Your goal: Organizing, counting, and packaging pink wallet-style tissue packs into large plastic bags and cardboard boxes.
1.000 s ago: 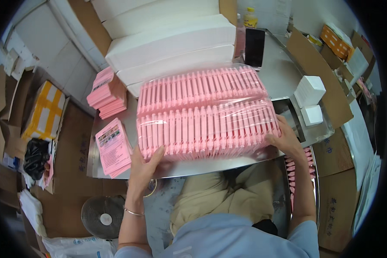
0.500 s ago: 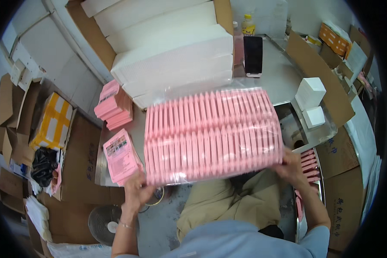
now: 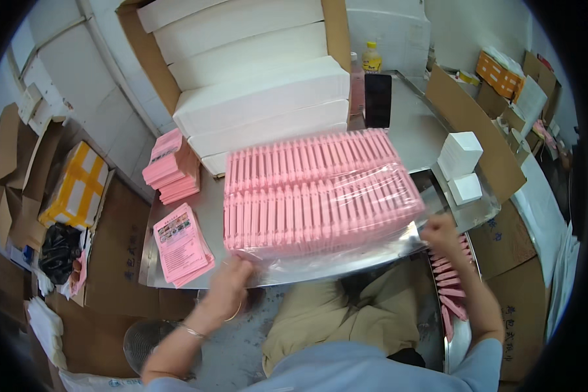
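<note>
The clear plastic bag [image 3: 320, 189] of pink packets [image 3: 277, 219] lies over the middle of the table [image 3: 294, 276], close to its near edge; its long axis runs left to right, roughly along that edge, the right end slanting a little toward the far side; the packets stand in two ribbed rows, their thin edges pointing from near to far; the loose film, glossy and crinkled, faces the person; the left hand [image 3: 232, 284] has its grip pinched on film at the bag's near left corner; the right hand [image 3: 442, 236] has its grip clenched on film at the near right corner; flat paper leaflets [image 3: 179, 245], pink and printed, lie at the table's near left corner; smooth white card boxes [image 3: 460, 153], small and square-edged, stand by the right edge.
</note>
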A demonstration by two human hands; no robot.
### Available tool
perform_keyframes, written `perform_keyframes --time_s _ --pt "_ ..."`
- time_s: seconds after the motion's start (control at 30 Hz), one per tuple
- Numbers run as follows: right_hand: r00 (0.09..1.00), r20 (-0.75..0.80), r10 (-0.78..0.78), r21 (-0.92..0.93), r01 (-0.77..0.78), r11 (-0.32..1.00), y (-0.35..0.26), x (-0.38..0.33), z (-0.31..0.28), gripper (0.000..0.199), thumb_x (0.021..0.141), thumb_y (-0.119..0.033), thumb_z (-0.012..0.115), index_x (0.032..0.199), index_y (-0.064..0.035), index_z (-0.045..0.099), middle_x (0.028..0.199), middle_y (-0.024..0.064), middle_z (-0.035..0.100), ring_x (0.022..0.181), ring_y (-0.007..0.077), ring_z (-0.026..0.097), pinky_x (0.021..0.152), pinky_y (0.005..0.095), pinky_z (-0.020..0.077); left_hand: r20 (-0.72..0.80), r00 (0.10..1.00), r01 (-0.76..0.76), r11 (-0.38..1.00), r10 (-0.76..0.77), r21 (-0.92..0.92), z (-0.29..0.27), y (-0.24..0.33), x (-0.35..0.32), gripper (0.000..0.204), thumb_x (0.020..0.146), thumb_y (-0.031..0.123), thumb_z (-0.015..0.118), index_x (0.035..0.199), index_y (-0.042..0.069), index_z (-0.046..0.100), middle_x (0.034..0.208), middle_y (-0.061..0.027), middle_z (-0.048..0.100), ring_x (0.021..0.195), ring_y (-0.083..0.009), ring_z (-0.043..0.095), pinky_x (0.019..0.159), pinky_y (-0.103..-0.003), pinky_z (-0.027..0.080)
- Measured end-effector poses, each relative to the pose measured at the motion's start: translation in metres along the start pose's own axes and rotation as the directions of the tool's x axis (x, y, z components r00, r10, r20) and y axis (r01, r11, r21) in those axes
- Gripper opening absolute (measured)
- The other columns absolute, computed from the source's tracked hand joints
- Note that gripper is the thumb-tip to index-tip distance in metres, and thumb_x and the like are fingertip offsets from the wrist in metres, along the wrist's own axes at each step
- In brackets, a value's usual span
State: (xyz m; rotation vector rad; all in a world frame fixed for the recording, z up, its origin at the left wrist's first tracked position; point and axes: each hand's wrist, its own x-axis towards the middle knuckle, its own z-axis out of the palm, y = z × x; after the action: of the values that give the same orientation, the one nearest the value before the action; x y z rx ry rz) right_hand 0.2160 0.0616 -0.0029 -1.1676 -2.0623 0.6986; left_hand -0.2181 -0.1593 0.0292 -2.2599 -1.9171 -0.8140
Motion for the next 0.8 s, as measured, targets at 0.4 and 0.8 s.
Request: perform_keyframes --time_s 0.4,0.8 --pt "0.802 -0.317 -0.506 -0.671 0.187 0.717 -0.155 0.165 -0.124 0.015 0.071 -0.012 0.060 0.069 0.0032 0.058 0.067 0.0220 0.057 0.064 0.0396 0.058 0.062 0.0477 0.0469 0.113 0.923 0.340 0.639 -0.369 -0.690 -0.182 -0.032 0.207 0.012 0.083 -0.001 0.063 0.094 0.001 0.066 0.072 0.0012 0.061 0.057 -0.0062 0.053 0.051 -0.020 0.044" --pt "0.839 0.404 -0.365 -0.174 0.462 0.869 -0.265 0.162 -0.034 0.040 0.093 -0.040 0.063 0.093 -0.0006 0.070 0.065 0.0148 0.052 0.066 0.0255 0.053 0.065 0.0384 0.0438 -0.107 0.924 0.208 0.718 -0.366 -0.664 -0.142 -0.051 0.237 0.024 0.097 0.024 0.061 0.093 0.002 0.067 0.083 -0.0073 0.069 0.072 -0.0154 0.064 0.072 -0.029 0.050"
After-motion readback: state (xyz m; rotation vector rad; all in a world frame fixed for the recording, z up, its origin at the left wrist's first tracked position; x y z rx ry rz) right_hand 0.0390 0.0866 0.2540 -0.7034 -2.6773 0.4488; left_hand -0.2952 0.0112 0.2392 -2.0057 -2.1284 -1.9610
